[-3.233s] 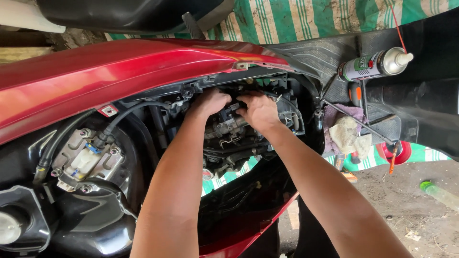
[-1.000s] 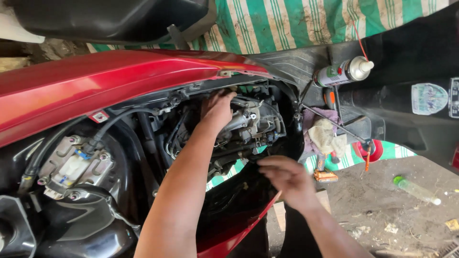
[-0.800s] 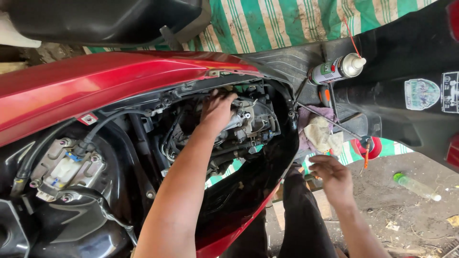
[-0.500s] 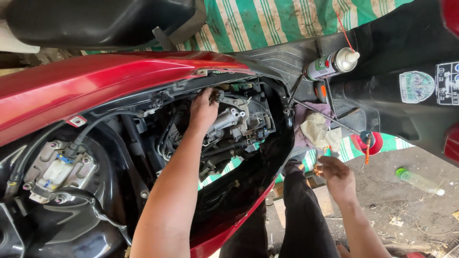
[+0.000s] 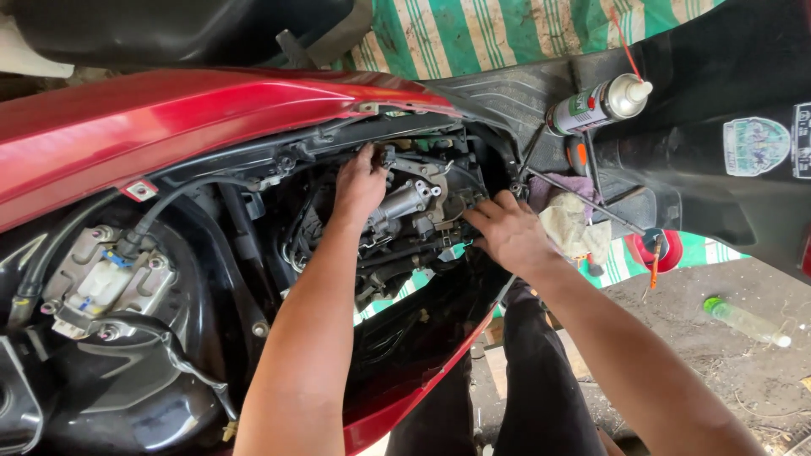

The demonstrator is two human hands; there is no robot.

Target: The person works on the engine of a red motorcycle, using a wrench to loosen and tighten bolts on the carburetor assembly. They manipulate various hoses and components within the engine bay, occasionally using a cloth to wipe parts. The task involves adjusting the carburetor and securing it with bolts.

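Under the red body panel [image 5: 169, 127] of a scooter, the engine bay lies exposed. In it sits a grey metal unit [image 5: 405, 201] amid black hoses and wires. My left hand [image 5: 359, 181] reaches deep into the bay and its fingers close on a small black part at the top of that unit. My right hand [image 5: 507, 235] is at the bay's right edge, fingers curled with the tips against the unit's right side. Whatever those fingers hold is hidden.
A spray can [image 5: 596, 103] with a red straw lies on the black footboard [image 5: 507, 84]. Below it are a dirty rag [image 5: 570, 226] and a thin metal rod [image 5: 583, 203]. A plastic bottle [image 5: 743, 321] lies on the dirt floor, and a grey connector block [image 5: 97, 283] sits at left.
My right hand left the engine bay, dropped towards the floor by the rag, then came back up to the unit's right side. My left hand stayed in the bay.
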